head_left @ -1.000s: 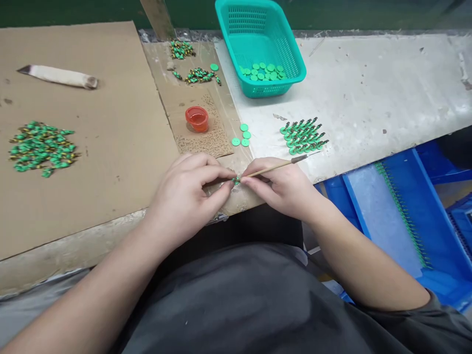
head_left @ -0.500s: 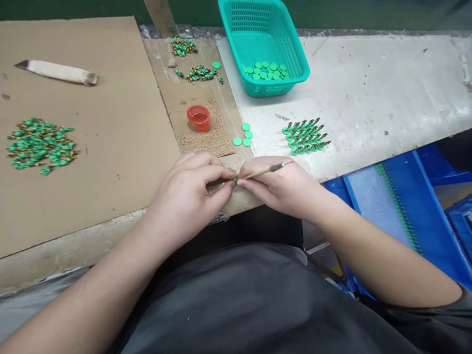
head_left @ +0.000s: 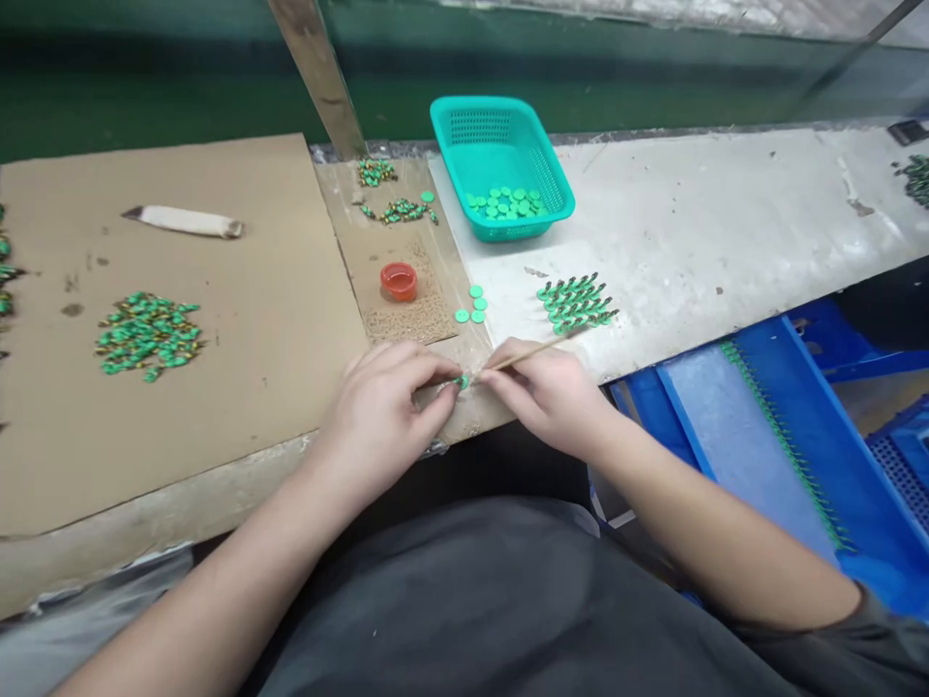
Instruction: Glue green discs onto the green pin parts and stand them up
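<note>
My left hand (head_left: 384, 411) is closed in a pinch at the table's front edge. Between its thumb and fingertips shows a small green disc (head_left: 464, 382); whatever else it may grip there is hidden by the fingers. Just right of it, my right hand (head_left: 555, 397) holds a thin wooden-handled brush (head_left: 524, 356), which slants back over the hand. A small gap separates the fingertips of both hands. Several loose green discs (head_left: 479, 304) lie beyond the hands. Rows of small green figures standing on discs (head_left: 577, 304) are at the right.
A red cup (head_left: 399, 282) of liquid stands on brown board. Behind is a teal basket (head_left: 558, 198) with green discs. Piles of small green-and-gold figures (head_left: 149, 334) lie on cardboard, near a white-wrapped pointed tool (head_left: 185, 222). Blue trays (head_left: 834, 426) sit below the table's right edge.
My right hand has drawn slightly away from the left, and the green disc at my left fingertips shows more. The brush has turned in my right hand. The camera view has tilted up.
</note>
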`<state>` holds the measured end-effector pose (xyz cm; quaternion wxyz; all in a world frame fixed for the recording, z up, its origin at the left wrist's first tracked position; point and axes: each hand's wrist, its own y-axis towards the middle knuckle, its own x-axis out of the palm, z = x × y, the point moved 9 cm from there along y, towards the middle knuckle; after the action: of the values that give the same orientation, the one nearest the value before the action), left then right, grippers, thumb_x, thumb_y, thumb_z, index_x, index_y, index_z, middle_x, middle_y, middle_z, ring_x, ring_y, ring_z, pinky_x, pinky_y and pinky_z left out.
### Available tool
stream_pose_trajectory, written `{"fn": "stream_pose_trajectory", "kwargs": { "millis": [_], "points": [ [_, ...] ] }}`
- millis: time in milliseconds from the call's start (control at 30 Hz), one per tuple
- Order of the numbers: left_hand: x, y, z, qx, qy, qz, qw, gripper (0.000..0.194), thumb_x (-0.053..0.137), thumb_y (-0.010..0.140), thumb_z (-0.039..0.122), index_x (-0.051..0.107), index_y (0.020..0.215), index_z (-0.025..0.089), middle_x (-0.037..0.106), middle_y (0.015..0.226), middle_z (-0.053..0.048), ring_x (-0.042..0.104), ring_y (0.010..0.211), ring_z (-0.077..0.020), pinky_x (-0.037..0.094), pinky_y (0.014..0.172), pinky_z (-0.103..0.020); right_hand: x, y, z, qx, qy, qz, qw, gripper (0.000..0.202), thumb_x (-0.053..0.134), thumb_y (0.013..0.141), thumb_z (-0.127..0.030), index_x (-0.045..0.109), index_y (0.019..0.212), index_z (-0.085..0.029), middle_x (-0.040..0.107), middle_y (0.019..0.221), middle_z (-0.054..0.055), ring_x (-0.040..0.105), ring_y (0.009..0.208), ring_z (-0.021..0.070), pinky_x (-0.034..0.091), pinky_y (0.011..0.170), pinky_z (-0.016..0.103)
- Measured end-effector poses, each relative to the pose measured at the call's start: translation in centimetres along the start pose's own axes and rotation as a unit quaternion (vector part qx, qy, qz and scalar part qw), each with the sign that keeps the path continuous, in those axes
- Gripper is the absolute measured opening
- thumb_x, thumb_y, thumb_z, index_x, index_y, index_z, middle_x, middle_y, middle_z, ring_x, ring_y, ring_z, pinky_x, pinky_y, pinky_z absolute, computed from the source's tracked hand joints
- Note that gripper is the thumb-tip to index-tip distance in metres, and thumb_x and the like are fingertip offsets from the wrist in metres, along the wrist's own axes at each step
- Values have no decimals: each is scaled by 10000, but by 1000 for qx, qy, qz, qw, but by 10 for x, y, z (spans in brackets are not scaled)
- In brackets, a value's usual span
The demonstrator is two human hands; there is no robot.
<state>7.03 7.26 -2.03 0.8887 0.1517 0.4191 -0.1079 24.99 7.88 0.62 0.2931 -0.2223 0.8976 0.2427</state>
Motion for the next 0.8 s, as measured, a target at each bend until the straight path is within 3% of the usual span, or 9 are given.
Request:
{"fn": "stream_pose_trajectory", "kwargs": {
  "millis": [67, 167, 300, 467, 600, 700, 800],
  "points": [
    [-2, -2, 2, 7, 10, 7, 1000, 257, 644, 1121, 403, 882, 1122, 307, 881, 1100, -35, 793, 1039, -268, 573, 962, -452, -17, -18, -2, 31, 16, 82, 996, 201, 666, 1199, -231, 792, 1042, -218, 863, 978, 53, 828, 892, 201, 658, 880, 312],
    [-6, -2, 7, 25, 44, 15, 999, 264, 641, 1130, 460, 867, 1131, 324, 906, 1132, -31, 827, 1056, -287, 559, 949, -473, -28, -50, -5, 67, 24, 154, 985, 182, 703, 1174, -233, 793, 1017, -240, 846, 899, 34, 823, 822, 199, 659, 813, 304],
    [-13, 3, 8, 27, 64, 12, 997, 354, 662, 1131, 647, 850, 1120, 347, 908, 1093, -39, 838, 1006, -313, 573, 865, -470, -27, -80, -5, 59, 32, 186, 980, 179, 710, 1172, -248, 807, 1022, -239, 865, 902, 50, 846, 823, 211, 676, 806, 301],
    [-16, 22, 18, 20, 9, 2, 1000, 328, 670, 1126, 639, 868, 1020, 400, 915, 1007, 27, 842, 850, -263, 637, 762, -398, -35, -105, 12, 99, 29, 211, 972, 192, 723, 1181, -303, 848, 1051, -238, 888, 930, 64, 854, 821, 223, 695, 818, 327],
    [5, 64, 71, 93, -6, -26, 995, 269, 702, 1134, 555, 904, 1066, 390, 942, 1078, 30, 885, 942, -258, 687, 849, -369, -52, -122, 23, 126, 36, 247, 960, 206, 721, 1180, -287, 855, 1034, -232, 891, 935, 60, 855, 835, 218, 695, 828, 325],
    [31, 107, 122, 181, 23, -48, 982, 284, 661, 1159, 482, 901, 1114, 337, 930, 1037, 3, 860, 878, -232, 663, 783, -350, -66, -133, 27, 131, 39, 274, 952, 217, 721, 1175, -269, 851, 1006, -226, 887, 921, 59, 854, 835, 221, 688, 821, 328],
    [60, 146, 154, 236, 60, -73, 967, 296, 656, 1146, 455, 908, 1083, 312, 900, 1065, -45, 833, 978, -263, 652, 872, -396, -75, -144, 30, 140, 44, 289, 946, 208, 723, 1169, -257, 855, 1012, -227, 889, 931, 57, 856, 842, 221, 698, 839, 333]
  ]
}}
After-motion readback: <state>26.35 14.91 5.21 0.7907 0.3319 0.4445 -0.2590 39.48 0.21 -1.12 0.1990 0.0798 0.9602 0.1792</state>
